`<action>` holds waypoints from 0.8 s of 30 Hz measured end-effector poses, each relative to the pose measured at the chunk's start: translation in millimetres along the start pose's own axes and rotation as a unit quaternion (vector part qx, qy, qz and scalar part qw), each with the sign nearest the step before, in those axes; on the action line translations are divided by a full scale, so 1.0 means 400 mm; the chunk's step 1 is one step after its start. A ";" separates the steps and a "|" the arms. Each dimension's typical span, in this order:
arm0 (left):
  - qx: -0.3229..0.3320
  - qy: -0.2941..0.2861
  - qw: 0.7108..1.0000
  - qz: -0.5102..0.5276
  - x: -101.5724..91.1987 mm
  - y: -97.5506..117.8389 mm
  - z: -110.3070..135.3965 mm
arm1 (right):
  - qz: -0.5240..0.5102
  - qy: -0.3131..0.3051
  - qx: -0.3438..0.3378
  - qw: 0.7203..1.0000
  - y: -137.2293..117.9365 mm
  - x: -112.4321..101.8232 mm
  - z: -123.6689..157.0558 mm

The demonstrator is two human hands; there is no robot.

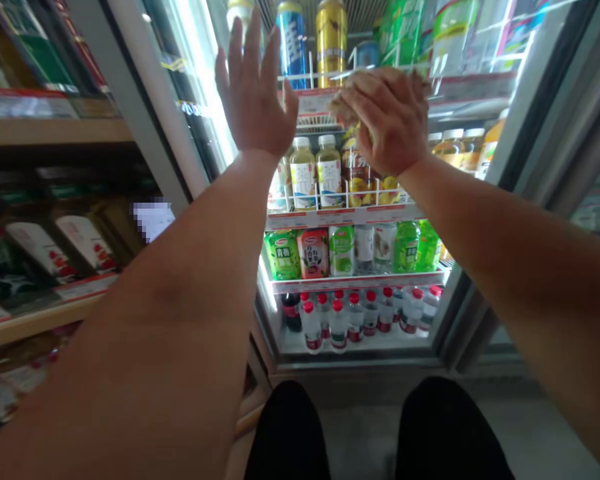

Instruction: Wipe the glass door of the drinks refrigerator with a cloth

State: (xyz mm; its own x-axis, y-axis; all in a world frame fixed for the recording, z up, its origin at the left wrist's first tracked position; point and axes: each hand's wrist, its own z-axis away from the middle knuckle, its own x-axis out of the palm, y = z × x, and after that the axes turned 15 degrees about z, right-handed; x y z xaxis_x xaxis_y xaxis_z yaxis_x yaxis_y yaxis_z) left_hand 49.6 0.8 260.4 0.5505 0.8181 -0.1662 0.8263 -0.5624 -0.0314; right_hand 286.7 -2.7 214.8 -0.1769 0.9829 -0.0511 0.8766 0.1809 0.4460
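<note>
My left hand is raised at the upper left of the drinks cooler, fingers spread and palm facing away from me. It holds nothing. I cannot tell whether it touches a glass pane. To its right, my right hand is closed over a crumpled brownish cloth, whose edges stick out around the fingers. Behind the hands stand a blue can and a gold can on the upper shelf. Below them are bottles with white caps on a wire-fronted shelf, partly hidden by my right hand.
Lower down are green cartons, a red carton and several red-capped water bottles. The cooler's metal frame borders it below. Wooden shelves with bottles stand at the left. My knees show at the bottom.
</note>
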 end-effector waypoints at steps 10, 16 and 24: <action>0.038 0.014 0.999 -0.005 -0.007 -0.004 0.039 | -0.004 0.102 0.183 0.978 0.028 0.040 0.011; 0.048 -0.008 0.998 -0.027 -0.002 -0.007 0.057 | -0.009 -0.003 0.031 0.999 -0.017 0.003 0.020; 0.018 -0.011 0.999 0.024 0.009 -0.026 0.076 | 0.035 0.103 0.307 0.945 -0.003 0.025 0.022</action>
State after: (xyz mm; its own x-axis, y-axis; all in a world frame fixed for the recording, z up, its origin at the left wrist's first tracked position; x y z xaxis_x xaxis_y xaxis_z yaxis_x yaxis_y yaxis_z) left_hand 39.4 6.1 230.0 0.5865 0.7873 -0.1900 0.7938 -0.6054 -0.0582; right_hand 287.5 7.3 205.9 -0.1375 0.9770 0.1629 0.9725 0.1644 -0.1651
